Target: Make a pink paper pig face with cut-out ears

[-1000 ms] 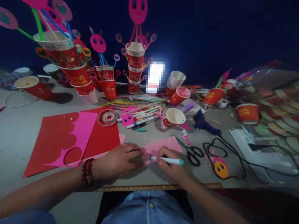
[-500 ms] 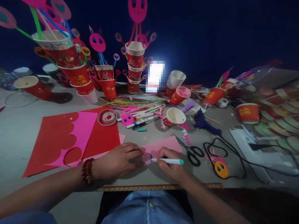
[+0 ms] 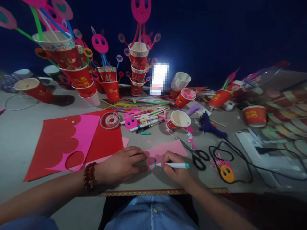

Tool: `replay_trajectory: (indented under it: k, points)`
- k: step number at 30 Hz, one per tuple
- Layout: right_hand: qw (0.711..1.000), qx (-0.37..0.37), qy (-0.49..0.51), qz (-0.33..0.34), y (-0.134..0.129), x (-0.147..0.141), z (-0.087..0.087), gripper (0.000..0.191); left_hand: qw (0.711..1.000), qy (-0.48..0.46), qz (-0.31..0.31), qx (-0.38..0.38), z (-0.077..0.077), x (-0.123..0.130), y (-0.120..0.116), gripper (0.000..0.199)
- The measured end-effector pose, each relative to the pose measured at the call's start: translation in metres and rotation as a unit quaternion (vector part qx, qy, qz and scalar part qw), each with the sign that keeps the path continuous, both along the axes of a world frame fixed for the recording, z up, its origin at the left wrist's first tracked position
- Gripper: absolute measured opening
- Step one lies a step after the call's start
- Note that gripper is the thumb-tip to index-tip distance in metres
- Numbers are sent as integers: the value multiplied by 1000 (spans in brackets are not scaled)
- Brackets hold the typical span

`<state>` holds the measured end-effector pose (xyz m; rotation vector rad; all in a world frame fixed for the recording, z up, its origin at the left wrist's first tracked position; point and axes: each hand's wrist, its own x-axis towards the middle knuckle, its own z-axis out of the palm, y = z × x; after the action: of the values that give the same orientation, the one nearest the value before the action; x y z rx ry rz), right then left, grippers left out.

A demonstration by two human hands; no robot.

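Observation:
A pink paper strip (image 3: 171, 149) lies on the table in front of me, with small green marks near its left end. My left hand (image 3: 121, 164) rests flat on the strip's left part, fingers spread a little and pointing right, holding nothing. In my right hand (image 3: 176, 169) is a white marker (image 3: 177, 165) with a green end, held between thumb and fingers, its tip at the green marks. Black-handled scissors (image 3: 198, 159) lie just right of the strip. Left of my hands, a cut magenta sheet (image 3: 86, 131) lies over red paper (image 3: 54, 140).
Stacked red cups (image 3: 137, 60) with paper figures stand at the back. Several pens (image 3: 146, 125), a tape roll (image 3: 110, 120) and an open cup (image 3: 178, 120) lie beyond my hands. A blue glue gun (image 3: 211, 127) and black cable are at the right.
The marker and my right fingers have shifted very slightly to the right. My left hand stays in place.

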<state>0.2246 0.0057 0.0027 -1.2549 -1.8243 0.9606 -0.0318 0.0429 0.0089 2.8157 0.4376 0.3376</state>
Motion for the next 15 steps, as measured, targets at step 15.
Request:
replay_trajectory:
  k: [15]
  points:
    - [1000,-3,17,-4,-2,1,1,13,1000,8,5,-5,0,1,0,30]
